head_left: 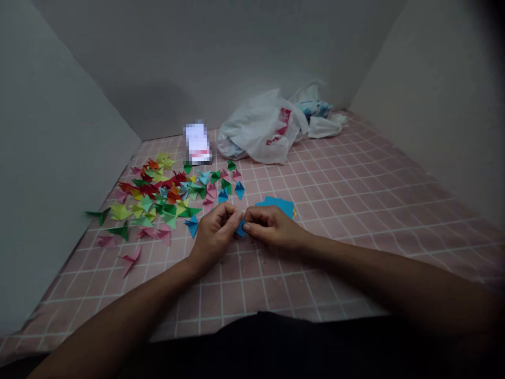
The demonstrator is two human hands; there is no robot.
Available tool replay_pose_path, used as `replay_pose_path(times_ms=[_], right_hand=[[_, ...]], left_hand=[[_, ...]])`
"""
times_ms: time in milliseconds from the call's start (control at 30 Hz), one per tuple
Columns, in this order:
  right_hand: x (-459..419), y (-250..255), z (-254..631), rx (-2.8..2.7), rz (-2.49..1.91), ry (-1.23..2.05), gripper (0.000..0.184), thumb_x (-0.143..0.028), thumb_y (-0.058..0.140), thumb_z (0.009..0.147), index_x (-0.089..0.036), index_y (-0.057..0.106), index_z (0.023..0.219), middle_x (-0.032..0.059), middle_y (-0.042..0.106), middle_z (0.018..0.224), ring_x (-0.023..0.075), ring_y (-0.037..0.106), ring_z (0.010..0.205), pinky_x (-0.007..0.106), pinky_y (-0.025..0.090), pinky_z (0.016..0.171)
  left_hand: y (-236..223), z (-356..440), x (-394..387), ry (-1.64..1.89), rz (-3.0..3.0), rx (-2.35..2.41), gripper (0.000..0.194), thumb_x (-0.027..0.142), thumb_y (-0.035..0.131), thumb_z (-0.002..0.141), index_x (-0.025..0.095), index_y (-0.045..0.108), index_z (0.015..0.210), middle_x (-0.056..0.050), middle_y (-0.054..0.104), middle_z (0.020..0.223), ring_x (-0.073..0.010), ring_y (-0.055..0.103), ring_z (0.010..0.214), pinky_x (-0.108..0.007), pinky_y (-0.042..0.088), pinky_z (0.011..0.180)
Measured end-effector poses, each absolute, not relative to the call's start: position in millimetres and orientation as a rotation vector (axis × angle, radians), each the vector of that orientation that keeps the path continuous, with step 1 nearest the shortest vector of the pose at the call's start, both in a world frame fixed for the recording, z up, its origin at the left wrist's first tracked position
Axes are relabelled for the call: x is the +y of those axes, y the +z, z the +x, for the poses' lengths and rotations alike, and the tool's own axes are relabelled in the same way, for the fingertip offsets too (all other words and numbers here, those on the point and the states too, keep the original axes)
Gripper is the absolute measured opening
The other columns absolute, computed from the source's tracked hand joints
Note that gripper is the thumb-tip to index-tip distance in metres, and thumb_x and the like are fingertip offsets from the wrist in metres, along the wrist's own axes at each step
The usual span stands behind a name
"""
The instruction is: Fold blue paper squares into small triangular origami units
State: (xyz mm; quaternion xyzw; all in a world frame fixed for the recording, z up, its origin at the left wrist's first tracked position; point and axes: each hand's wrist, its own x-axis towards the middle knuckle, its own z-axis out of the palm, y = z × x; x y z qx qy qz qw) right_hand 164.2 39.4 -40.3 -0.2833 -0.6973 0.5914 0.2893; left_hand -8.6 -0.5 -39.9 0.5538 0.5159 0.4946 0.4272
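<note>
A large scatter of finished origami pieces in red, green, yellow, pink, orange and blue covers the left half of the pink grid-patterned surface, spreading from near the far left corner out to the left edge by the wall. Still unfolded, as far as the view shows, a small stack of blue paper sheets lies just beyond the hands, with a speck of yellow and red at its right edge. The left hand and right hand are together at the middle of the surface, their fingertips meeting and pinching a small blue paper piece. The fingers hide most of it, so its fold is hard to make out. Near the far edge sit a white plastic bag with red print and a blurred white packet.
</note>
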Motion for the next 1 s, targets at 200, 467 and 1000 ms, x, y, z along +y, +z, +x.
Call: replay_pose_path(times_ms=[200, 467, 1000], right_hand=[[33.1, -40.9, 161.6, -1.773, -0.803, 1.628, 0.024, -0.030, 0.059, 0.089, -0.021, 0.049, 0.069, -0.0057, 0.044, 0.057, 0.0096, 0.037, 0.054, 0.026, 0.027, 0.052], [39.8, -40.8, 164.4, -1.861, -0.769, 1.348, 0.026, -0.030, 0.055, 0.093, -0.020, 0.049, 0.069, -0.0033, 0.048, 0.064, 0.0114, 0.043, 0.061, 0.027, 0.033, 0.058], [32.6, -44.8, 161.9, -1.842, -0.761, 1.334, 0.024, -0.027, 0.053, 0.093, -0.020, 0.051, 0.070, -0.0029, 0.049, 0.064, 0.0115, 0.044, 0.061, 0.027, 0.034, 0.057]], left_hand=[[-40.4, -9.1, -1.2, 1.249, 1.360, 1.304, 0.029, 0.042, 0.068, 0.089, 0.019, 0.058, 0.074, 0.003, 0.057, 0.061, -0.0098, 0.055, 0.051, -0.021, 0.045, 0.050], [-40.8, -10.2, 3.2, 1.151, 1.308, 1.191, 0.029, 0.041, 0.072, 0.085, 0.018, 0.059, 0.073, 0.003, 0.060, 0.058, -0.0098, 0.056, 0.049, -0.022, 0.045, 0.052], [-42.3, -6.6, 0.1, 1.206, 1.370, 1.226, 0.032, 0.046, 0.069, 0.088, 0.020, 0.055, 0.076, 0.004, 0.056, 0.061, -0.0097, 0.054, 0.051, -0.022, 0.044, 0.051]])
